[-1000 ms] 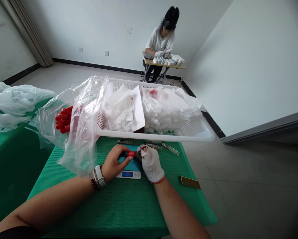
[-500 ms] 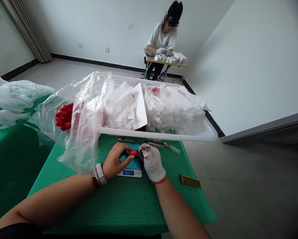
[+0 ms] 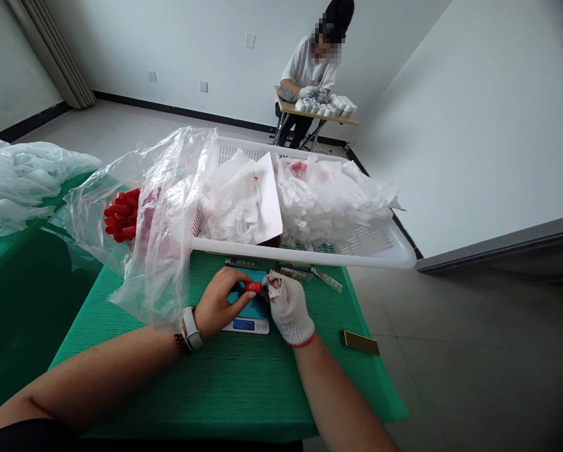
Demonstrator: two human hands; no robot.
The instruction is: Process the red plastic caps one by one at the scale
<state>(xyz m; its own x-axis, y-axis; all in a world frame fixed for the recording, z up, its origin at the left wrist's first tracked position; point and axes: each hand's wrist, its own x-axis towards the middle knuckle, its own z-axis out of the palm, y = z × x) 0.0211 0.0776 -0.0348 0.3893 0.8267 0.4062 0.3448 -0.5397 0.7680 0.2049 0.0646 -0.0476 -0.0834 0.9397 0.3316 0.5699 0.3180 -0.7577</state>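
My bare left hand (image 3: 219, 298), with a white watch at the wrist, pinches a small red cylindrical piece (image 3: 252, 287) between thumb and fingertips. My right hand (image 3: 288, 307) wears a white knitted glove, torn and stained at the fingers. Its closed fingertips meet the right end of the red piece, where something dark shows; the glove hides the rest. Both hands are over a small digital scale (image 3: 234, 326) with a blue top and a lit display. A clear plastic bag (image 3: 161, 270) of similar red pieces (image 3: 121, 216) lies left of my hands.
Behind my hands stands a white plastic basket (image 3: 309, 256) holding crumpled white bags (image 3: 332, 194) and a white box flap (image 3: 268, 204). Narrow clear packets (image 3: 327, 279) lie before it. A gold-coloured bar (image 3: 360, 343) rests at the green table's right edge. A co-worker (image 3: 309, 69) sits beyond.
The view has shifted slightly. Both hands keep nearly the same place on the red piece, and the digits on the scale's display look brighter.
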